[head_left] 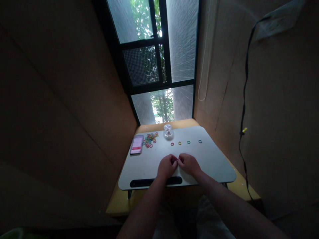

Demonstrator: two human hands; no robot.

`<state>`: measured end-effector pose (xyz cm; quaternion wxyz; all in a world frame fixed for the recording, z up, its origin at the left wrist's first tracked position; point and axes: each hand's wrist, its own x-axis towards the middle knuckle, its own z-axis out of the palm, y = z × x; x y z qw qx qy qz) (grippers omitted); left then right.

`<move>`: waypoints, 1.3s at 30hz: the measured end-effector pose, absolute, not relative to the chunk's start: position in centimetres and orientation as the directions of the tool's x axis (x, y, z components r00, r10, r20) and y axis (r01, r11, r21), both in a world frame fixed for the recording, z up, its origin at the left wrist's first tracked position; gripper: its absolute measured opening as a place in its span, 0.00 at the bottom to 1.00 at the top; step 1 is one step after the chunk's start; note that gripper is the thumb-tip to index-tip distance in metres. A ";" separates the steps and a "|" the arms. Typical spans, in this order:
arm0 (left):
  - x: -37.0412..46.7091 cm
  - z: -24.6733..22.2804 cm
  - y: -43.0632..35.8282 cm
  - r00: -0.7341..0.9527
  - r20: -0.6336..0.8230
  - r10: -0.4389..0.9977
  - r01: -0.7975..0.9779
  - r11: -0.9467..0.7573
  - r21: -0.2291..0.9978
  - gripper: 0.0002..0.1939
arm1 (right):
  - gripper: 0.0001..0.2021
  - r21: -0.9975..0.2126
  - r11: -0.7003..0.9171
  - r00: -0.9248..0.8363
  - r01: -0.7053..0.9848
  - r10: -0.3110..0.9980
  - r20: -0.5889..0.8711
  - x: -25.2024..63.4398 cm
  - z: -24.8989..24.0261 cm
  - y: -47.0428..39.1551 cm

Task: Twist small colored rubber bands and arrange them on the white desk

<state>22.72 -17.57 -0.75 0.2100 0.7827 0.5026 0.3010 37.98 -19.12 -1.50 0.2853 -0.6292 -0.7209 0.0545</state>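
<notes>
Fingers of the left hand and right hand curl in, tips together above the table.
I can't tell from here whether they pinch anything; four bands sit in a row beyond, with a heap between phone and jar. Were something springy held, a slack grip could fling it off; a careless forward knuckle could scatter the row.

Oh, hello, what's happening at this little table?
A person's left hand and right hand meet above a white, round-cornered tabletop; anything between their fingertips is too small to identify. Beyond them, a small red ring, yellow ring, green ring and blue ring lie spaced in a row. A mixed pile of coloured rings lies left of a clear, rounded container.
</notes>
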 end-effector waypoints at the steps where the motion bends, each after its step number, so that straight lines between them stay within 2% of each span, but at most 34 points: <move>1: 22.7 -0.8 -17.6 0.312 0.263 0.913 0.660 -0.407 0.631 0.04 | 0.07 -0.437 0.202 -0.047 0.876 0.939 0.341 38.0 -1.5 -19.1; 39: 22.6 -0.7 -17.7 0.315 0.274 0.909 0.665 -0.417 0.619 0.04 | 0.07 -0.440 0.201 -0.047 0.875 0.941 0.337 37.9 -1.0 -19.4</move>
